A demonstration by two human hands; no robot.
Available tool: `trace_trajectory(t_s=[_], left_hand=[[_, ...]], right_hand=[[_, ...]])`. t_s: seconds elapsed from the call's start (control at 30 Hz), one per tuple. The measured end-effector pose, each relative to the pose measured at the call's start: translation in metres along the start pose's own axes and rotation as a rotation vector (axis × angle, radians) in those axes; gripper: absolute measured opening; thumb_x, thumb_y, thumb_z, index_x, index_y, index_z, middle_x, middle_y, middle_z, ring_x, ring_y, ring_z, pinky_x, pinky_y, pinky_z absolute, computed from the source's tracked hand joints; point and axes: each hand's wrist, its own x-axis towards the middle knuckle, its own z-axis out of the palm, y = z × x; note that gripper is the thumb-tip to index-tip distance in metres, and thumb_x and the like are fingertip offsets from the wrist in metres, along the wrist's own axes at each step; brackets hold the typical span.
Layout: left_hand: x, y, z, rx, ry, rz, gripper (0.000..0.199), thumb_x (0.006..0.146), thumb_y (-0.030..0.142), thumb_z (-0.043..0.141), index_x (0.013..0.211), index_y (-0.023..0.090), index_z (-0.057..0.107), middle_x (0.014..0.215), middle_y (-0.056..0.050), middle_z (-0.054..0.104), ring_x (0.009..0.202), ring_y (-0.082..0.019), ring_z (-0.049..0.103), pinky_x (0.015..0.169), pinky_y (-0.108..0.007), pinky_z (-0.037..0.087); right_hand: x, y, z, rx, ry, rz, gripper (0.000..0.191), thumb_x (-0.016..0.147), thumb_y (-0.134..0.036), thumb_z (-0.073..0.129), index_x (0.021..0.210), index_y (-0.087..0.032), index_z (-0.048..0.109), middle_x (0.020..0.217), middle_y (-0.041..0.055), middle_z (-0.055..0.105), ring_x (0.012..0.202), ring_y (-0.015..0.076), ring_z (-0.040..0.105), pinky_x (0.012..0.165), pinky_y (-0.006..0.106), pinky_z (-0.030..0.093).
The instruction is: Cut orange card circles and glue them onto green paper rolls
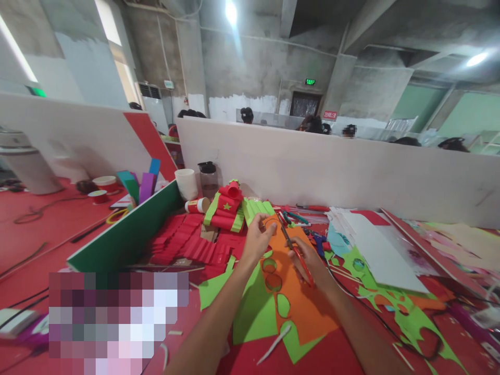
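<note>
Scissors (299,254) sit gripped in the right hand (310,260), blades angled toward the orange paper (304,312), whose far end the left hand (258,238) pinches. Cutting seems underway; the next snip calls for a steady sheet. Both forearms reach forward, converging above green paper (253,315).

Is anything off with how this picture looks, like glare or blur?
Head view: a ceiling lamp blooms, with a streak of glare below; a blocky patch hides the lower left; the left forearm looks stretched, probably lens distortion; lettering on the red sign is too soft to read.
</note>
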Motion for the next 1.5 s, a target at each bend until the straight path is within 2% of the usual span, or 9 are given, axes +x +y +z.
trace_trajectory(t_s=[0.3,0.47,0.57,0.77,0.9,1.1,1.5], left_hand=[[-0.002,-0.003,0.004,-0.124,0.008,-0.045,0.036,0.071,0.039,0.076,0.093,0.019,0.056,0.078,0.001,0.064,0.067,-0.012,0.061,0.065,-0.024,0.053],[-0.002,-0.011,0.007,-0.326,-0.047,-0.163,0.041,0.066,0.037,0.082,0.092,0.017,0.058,0.083,-0.002,0.064,0.075,-0.014,0.064,0.066,-0.024,0.052],[-0.003,-0.014,0.010,-0.472,-0.018,-0.227,0.045,0.060,0.032,0.087,0.091,0.017,0.058,0.086,-0.003,0.065,0.075,-0.013,0.064,0.065,-0.023,0.050],[-0.002,-0.014,0.011,-0.540,0.021,-0.209,0.043,0.056,0.031,0.089,0.085,0.016,0.062,0.085,-0.001,0.065,0.072,-0.010,0.063,0.064,-0.021,0.049],[-0.001,-0.015,0.010,-0.458,-0.002,-0.168,0.040,0.062,0.039,0.085,0.087,0.016,0.065,0.083,-0.001,0.066,0.069,-0.010,0.062,0.063,-0.021,0.047],[-0.002,-0.016,0.010,-0.160,0.015,-0.058,0.039,0.071,0.051,0.074,0.083,0.015,0.064,0.072,-0.001,0.066,0.064,-0.012,0.061,0.060,-0.023,0.047],[-0.002,-0.013,0.008,-0.007,0.022,0.002,0.032,0.078,0.046,0.066,0.083,0.015,0.063,0.065,-0.001,0.063,0.062,-0.013,0.060,0.057,-0.022,0.046]], right_hand=[[-0.001,-0.006,0.004,-0.027,0.036,-0.011,0.041,0.087,-0.058,0.057,0.107,-0.022,0.052,0.062,-0.0067,0.051,0.030,0.0063,0.041,0.030,0.018,0.035],[-0.002,-0.006,0.008,-0.027,0.067,-0.020,0.046,0.086,-0.063,0.056,0.107,-0.022,0.051,0.065,-0.0044,0.053,0.031,0.0071,0.041,0.029,0.020,0.034],[-0.001,-0.004,0.009,-0.010,0.074,-0.026,0.047,0.086,-0.064,0.054,0.107,-0.022,0.051,0.066,-0.0046,0.051,0.031,0.0072,0.042,0.029,0.020,0.032],[-0.001,0.001,0.010,0.017,0.039,-0.030,0.046,0.087,-0.063,0.054,0.109,-0.023,0.048,0.063,-0.0071,0.046,0.031,0.0070,0.040,0.029,0.020,0.033],[0.000,0.003,0.011,0.020,0.038,-0.025,0.048,0.086,-0.065,0.055,0.109,-0.024,0.049,0.065,-0.0054,0.049,0.031,0.0076,0.040,0.029,0.021,0.034],[0.001,0.004,0.012,0.010,0.038,-0.006,0.048,0.086,-0.067,0.052,0.106,-0.024,0.050,0.063,-0.0054,0.048,0.031,0.0074,0.039,0.030,0.022,0.034],[0.001,0.011,0.011,0.005,-0.001,-0.072,0.051,0.086,-0.070,0.050,0.108,-0.023,0.047,0.064,-0.0064,0.047,0.034,0.0075,0.041,0.032,0.020,0.036]])
